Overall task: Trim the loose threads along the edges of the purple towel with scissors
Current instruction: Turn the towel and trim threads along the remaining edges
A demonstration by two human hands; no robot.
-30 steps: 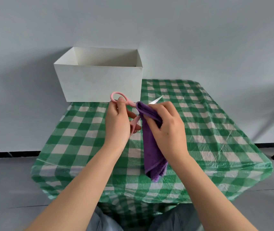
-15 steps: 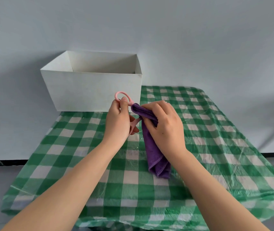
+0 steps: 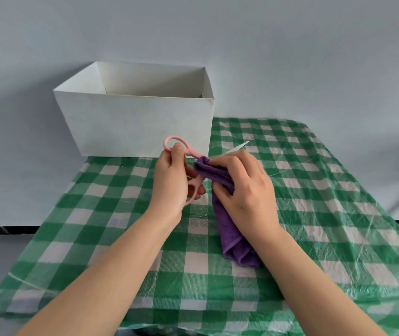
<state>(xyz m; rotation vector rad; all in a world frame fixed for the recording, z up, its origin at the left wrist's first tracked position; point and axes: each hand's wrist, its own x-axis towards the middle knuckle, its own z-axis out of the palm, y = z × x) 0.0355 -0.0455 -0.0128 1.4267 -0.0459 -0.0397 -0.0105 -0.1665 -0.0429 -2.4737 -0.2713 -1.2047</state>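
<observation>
My left hand (image 3: 171, 183) holds pink-handled scissors (image 3: 188, 154), with fingers through the lower loop while the upper loop sticks out above my fingertips. A white blade tip shows past my right hand, pointing up and to the right. My right hand (image 3: 244, 190) grips the purple towel (image 3: 227, 229) near its top fold. The rest of the towel hangs bunched down to the tablecloth. The blades cross the towel's top edge, mostly hidden behind my right fingers.
A white open-topped box (image 3: 135, 124) stands at the table's back left, just beyond my hands. The table (image 3: 327, 214) wears a green-and-white checked plastic cloth. A pale wall is behind, and grey floor shows at the left.
The view has drawn closer and tilted down over the table. The white blade tip shows again past my right hand. Both hands keep their holds on scissors and towel.
</observation>
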